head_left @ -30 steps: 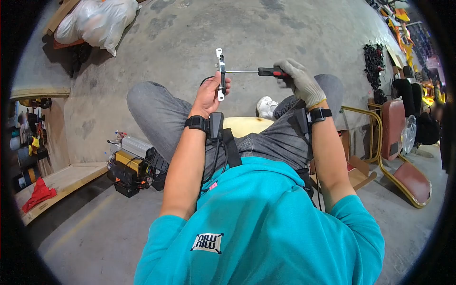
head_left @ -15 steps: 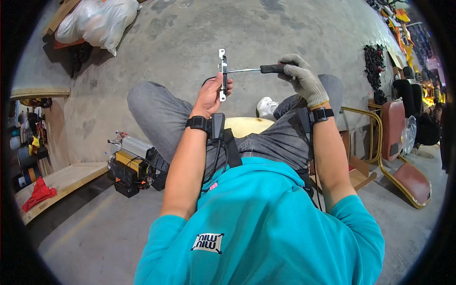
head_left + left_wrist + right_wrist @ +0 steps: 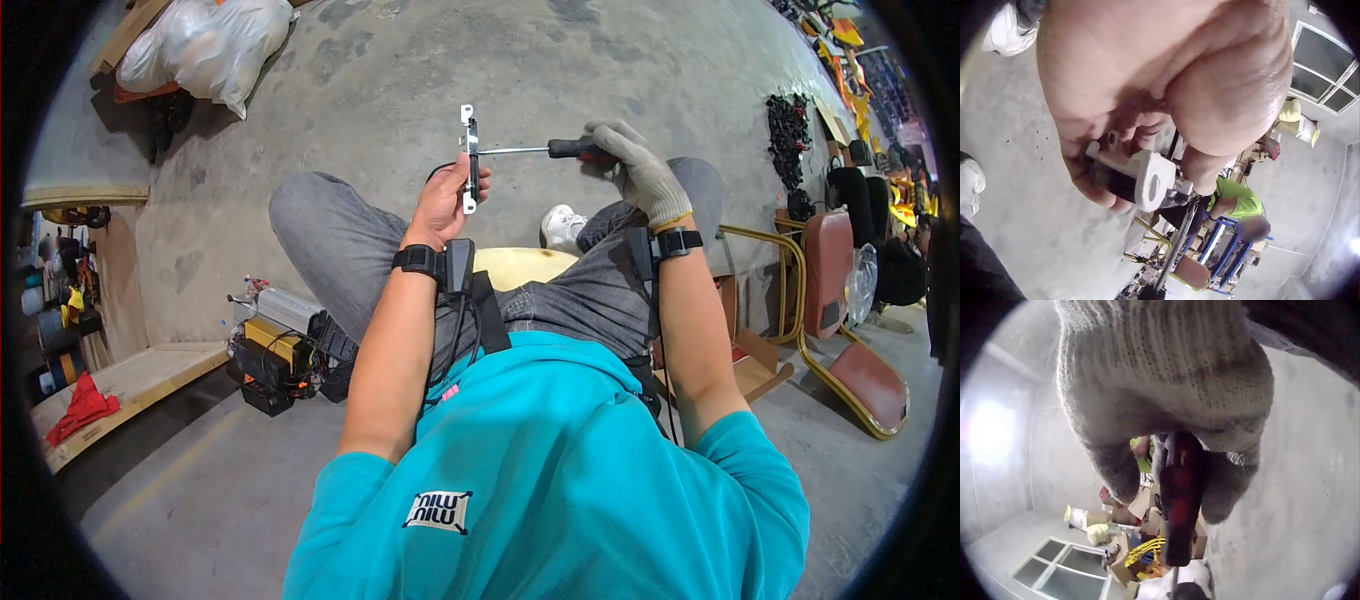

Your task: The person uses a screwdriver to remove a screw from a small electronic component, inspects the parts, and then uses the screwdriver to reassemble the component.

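Observation:
In the head view my bare left hand grips a narrow black part with white end tabs, held upright. A hole shows in the near tab in the left wrist view, and fingers wrap the part from below. My right hand, in a knitted grey-white glove, holds a screwdriver by its black and red handle. Its metal shaft points left, with the tip right at the side of the part. Seen from the right wrist, gloved fingers sit on both sides of the handle.
Crossed legs in grey jeans lie below the hands. A pile of electrical units stands on the floor at left, beside a wooden board. At right are a gold-framed chair and an opened cardboard box. A white bag lies far left.
The gloved fingers have shifted about the screwdriver handle, and the handle has turned. The left hand and the part have moved very slightly; the shaft's tip stays at the part.

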Action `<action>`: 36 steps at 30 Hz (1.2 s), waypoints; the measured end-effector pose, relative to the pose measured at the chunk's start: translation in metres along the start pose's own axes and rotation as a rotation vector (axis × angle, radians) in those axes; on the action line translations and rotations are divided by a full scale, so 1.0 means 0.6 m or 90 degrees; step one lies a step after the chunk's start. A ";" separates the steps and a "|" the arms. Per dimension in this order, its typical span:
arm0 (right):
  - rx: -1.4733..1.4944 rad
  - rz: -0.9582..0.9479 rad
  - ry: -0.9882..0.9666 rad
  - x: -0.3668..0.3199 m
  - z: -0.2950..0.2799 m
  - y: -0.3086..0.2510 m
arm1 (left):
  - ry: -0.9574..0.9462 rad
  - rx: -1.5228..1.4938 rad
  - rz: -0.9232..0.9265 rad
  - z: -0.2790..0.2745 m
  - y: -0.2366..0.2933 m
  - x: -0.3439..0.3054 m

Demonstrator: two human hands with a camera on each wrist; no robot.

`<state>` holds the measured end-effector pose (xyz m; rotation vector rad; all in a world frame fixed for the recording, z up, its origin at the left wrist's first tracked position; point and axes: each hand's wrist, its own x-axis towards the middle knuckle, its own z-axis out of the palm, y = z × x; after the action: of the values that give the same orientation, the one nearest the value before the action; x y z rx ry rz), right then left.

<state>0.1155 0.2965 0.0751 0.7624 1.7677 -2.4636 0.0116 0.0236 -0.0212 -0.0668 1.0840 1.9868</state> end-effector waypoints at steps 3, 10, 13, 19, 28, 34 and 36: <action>-0.059 0.101 -0.023 0.000 -0.010 -0.003 | 0.009 0.000 0.007 0.000 0.003 -0.003; 0.023 -0.083 0.011 -0.003 0.007 -0.001 | -0.017 0.002 -0.001 -0.004 0.002 -0.002; -0.056 0.112 0.012 -0.004 0.001 -0.003 | -0.015 -0.001 -0.001 -0.004 0.003 -0.001; -0.044 -0.017 -0.054 0.003 -0.015 0.007 | -0.035 -0.007 0.002 -0.007 0.003 -0.001; -0.084 0.064 -0.014 0.001 -0.008 0.004 | -0.028 -0.020 -0.006 -0.006 0.004 -0.002; -0.044 -0.029 -0.025 -0.004 -0.004 -0.001 | -0.021 -0.026 -0.001 -0.005 0.004 -0.002; -0.066 0.020 -0.056 -0.005 -0.005 -0.005 | -0.023 -0.033 0.001 -0.004 0.004 -0.003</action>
<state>0.1184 0.2996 0.0781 0.6582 1.8213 -2.3259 0.0103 0.0202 -0.0204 -0.0571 1.0099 2.0092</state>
